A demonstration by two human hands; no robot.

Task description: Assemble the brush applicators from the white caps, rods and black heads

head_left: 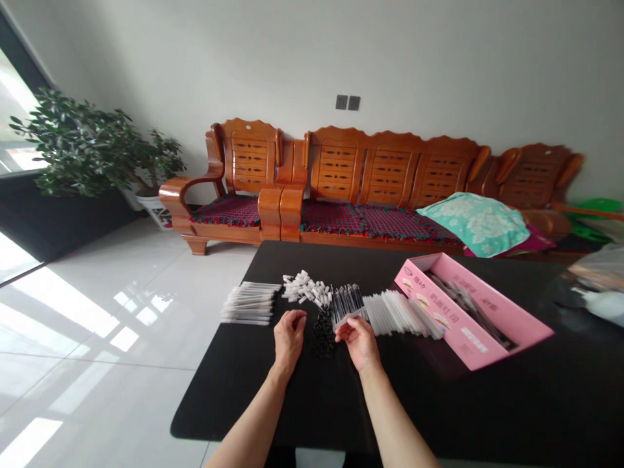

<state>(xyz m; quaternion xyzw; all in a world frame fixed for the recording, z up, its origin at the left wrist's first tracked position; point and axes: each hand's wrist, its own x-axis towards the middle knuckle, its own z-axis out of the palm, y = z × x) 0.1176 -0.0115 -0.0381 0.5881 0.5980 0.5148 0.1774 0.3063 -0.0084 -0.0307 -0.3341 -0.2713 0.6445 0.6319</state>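
Note:
My right hand (359, 339) pinches a translucent white pen barrel (347, 317), held slantwise over the near end of the dark pen refills (347, 300). My left hand (289, 338) is closed, thumb and fingers together, left of a heap of small black plugs (322, 338); whether anything is in it I cannot make out. Behind the hands lies a loose pile of short white caps (306, 288). A row of white pens with dark insides (249, 303) is stacked to the left. More white barrels (397, 313) lie side by side to the right.
A pink cardboard box (453, 318) holding dark, slender items stands at the right of the black table (390, 403). Farther right is a plastic bag (602, 270). A wooden sofa (336, 162) runs along behind the table, with a turquoise cloth (480, 224) on it.

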